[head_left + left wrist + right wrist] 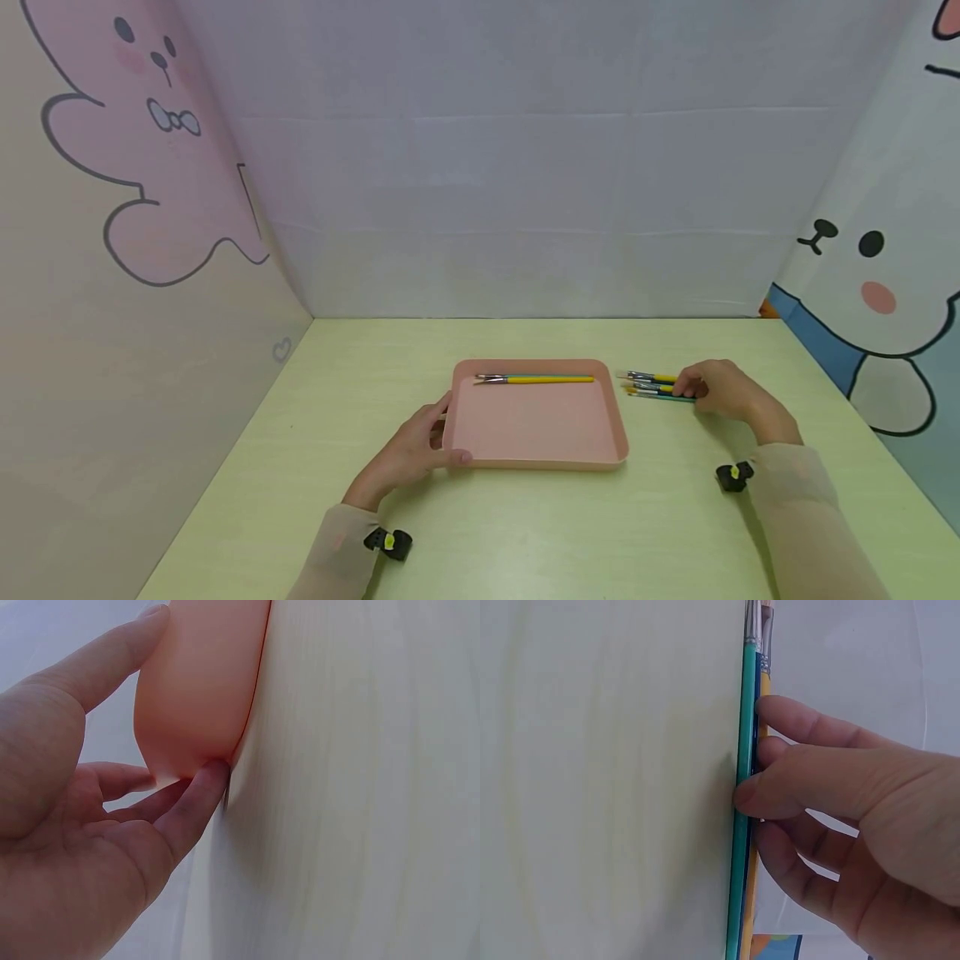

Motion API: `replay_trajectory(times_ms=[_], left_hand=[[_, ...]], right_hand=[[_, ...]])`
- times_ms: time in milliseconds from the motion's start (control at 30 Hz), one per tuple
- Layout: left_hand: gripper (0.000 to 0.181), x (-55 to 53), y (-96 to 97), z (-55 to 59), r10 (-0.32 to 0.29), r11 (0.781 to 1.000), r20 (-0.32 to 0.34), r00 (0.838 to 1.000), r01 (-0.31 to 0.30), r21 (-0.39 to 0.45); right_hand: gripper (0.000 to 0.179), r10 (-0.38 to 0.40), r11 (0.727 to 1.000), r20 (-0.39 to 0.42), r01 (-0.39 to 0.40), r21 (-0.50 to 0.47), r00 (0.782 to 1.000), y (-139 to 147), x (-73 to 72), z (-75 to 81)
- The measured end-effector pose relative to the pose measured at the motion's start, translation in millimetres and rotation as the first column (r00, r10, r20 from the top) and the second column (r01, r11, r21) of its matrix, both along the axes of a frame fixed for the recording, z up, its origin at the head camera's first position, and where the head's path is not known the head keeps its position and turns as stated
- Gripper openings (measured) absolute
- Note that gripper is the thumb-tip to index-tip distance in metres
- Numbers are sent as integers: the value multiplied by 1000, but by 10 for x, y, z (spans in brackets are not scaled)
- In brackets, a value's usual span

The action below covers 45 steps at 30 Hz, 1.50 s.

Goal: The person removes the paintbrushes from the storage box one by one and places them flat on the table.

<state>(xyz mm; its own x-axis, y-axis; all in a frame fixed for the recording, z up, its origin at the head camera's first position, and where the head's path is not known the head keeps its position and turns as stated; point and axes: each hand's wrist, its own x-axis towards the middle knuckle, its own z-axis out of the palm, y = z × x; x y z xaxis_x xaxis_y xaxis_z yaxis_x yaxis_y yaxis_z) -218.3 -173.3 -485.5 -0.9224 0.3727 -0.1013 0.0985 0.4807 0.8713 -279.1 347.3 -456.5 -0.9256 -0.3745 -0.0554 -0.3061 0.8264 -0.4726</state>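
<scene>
Paintbrushes (748, 697) gather between the right edges of the pink tray (536, 429) and the tabletop (540, 533), the right hand (727, 392) pinching them with thumb and fingers, seemingly to keep the slim bunch together. Opposite, the left hand (408, 450) curls round the tray's left edge and near-left corner, I'd guess to steady it. Inside, a yellow brush (551, 380) and a green brush (525, 376) lie along the far edge.

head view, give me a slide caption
The left hand holds a pink tray bearing paintbrushes while the right hand pinches more brushes beside it.
</scene>
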Motion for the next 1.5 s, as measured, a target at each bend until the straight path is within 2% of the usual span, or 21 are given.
replay_trajectory(times_ms=[333, 567, 1067, 1500], left_hand=[[113, 15, -7, 13, -7, 1000, 0, 1000, 7, 11], [113, 22, -6, 13, -9, 1000, -2, 1000, 9, 19], [114, 18, -14, -3, 2, 1000, -5, 1000, -2, 7], [114, 42, -2, 31, 8, 1000, 5, 1000, -8, -3]], right_hand=[[34, -3, 1000, -5, 3, 14, 1000, -14, -19, -5], [32, -9, 1000, 4, 9, 13, 1000, -44, 6, 52], [27, 65, 996, -95, -70, -55, 993, -187, 78, 217], [30, 60, 994, -147, -72, -80, 987, -395, 111, 309]])
